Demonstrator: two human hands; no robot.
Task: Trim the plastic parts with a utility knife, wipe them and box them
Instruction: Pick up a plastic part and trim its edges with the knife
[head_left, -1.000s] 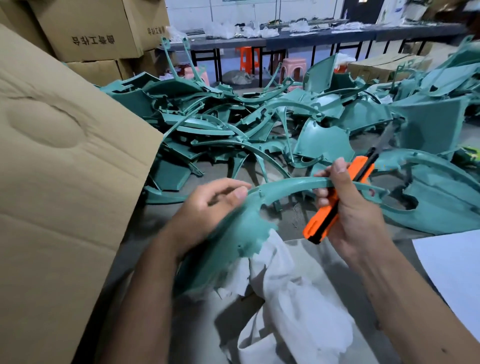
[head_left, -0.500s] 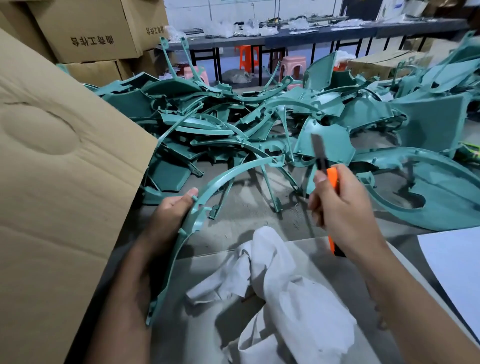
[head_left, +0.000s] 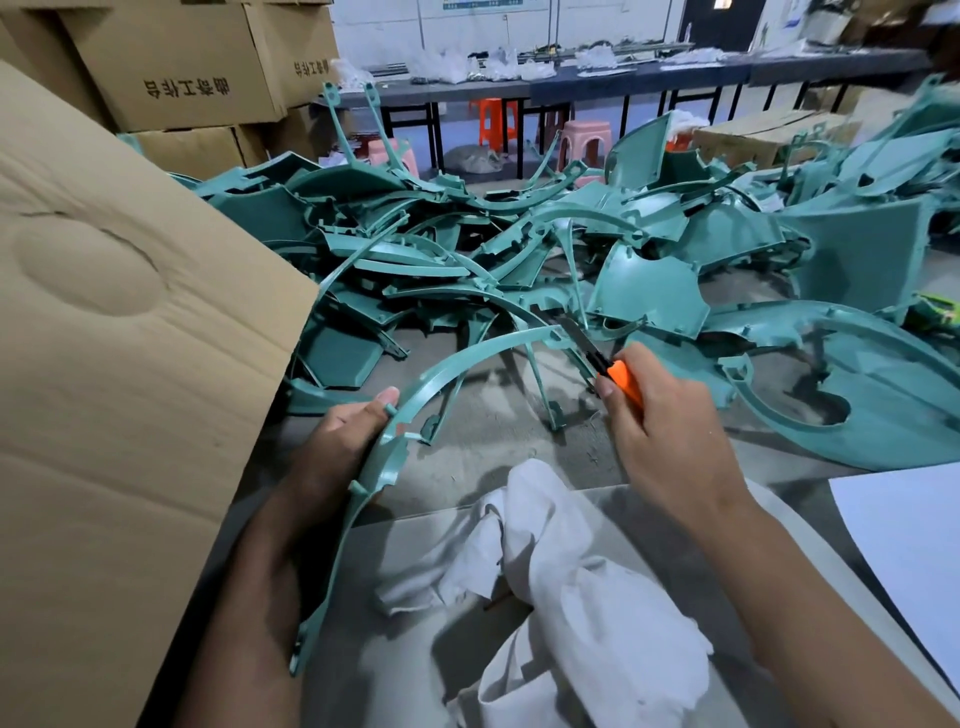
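My left hand (head_left: 337, 447) grips a long curved teal plastic part (head_left: 447, 371) near its middle, holding it on edge so it arcs up and to the right. My right hand (head_left: 660, 436) holds an orange utility knife (head_left: 621, 382) with its blade (head_left: 579, 335) extended, the tip lying against the far end of the curved part. A white cloth (head_left: 561, 587) lies bunched in front of me between my forearms. A large cardboard flap (head_left: 119, 395) of a box stands at the left.
A big heap of teal plastic parts (head_left: 467, 249) covers the grey floor ahead. A wide teal panel (head_left: 857, 395) lies at the right, a white sheet (head_left: 914, 556) at the lower right. Stacked cartons (head_left: 176, 67) stand at back left, tables and stools behind.
The curved part turned from lying across both hands to standing on edge in my left hand alone. My right hand let go of it, raised the knife and brought the blade to the part's far end.
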